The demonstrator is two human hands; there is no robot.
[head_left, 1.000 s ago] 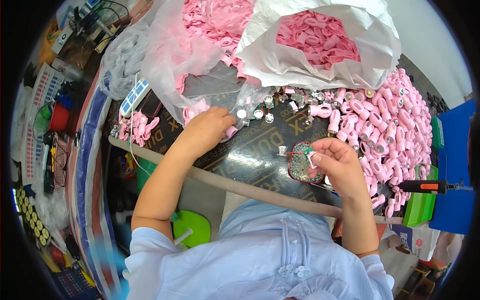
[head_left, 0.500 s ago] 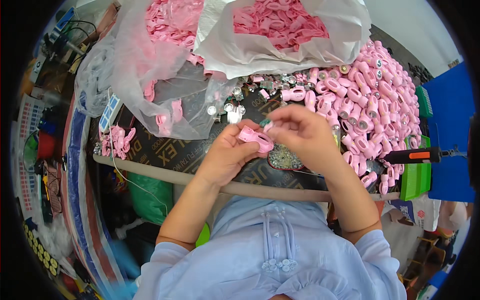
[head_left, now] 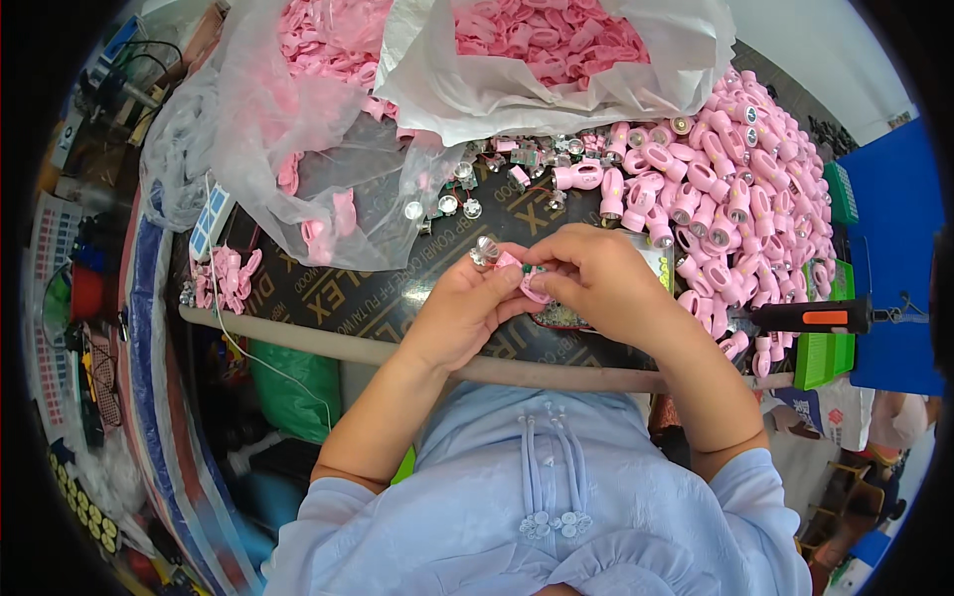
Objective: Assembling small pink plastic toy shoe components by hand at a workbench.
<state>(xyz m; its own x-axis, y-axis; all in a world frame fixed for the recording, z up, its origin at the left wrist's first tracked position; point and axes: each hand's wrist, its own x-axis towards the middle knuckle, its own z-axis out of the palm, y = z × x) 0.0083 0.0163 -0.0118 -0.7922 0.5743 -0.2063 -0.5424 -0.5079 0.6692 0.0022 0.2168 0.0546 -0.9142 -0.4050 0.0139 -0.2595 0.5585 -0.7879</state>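
Observation:
My left hand (head_left: 465, 306) and my right hand (head_left: 594, 281) meet over the dark table (head_left: 328, 298), both pinching one small pink plastic part (head_left: 531, 285). A small shiny reflector piece (head_left: 485, 250) sits at my left fingertips. Under my right hand lies a small tray of tiny parts (head_left: 562, 318), mostly hidden. Loose silver reflectors (head_left: 445, 204) lie just beyond my hands.
A big heap of pink assembled parts (head_left: 735, 189) fills the right side. Plastic bags of pink parts (head_left: 537, 50) stand at the back. A few pink pieces (head_left: 227, 276) lie at the left. A screwdriver with an orange and black handle (head_left: 815, 316) rests at the right, by a green box (head_left: 823, 353).
My left hand came back from the left side of the table to meet my right hand. Both hands now hold the pink part together at the table's middle.

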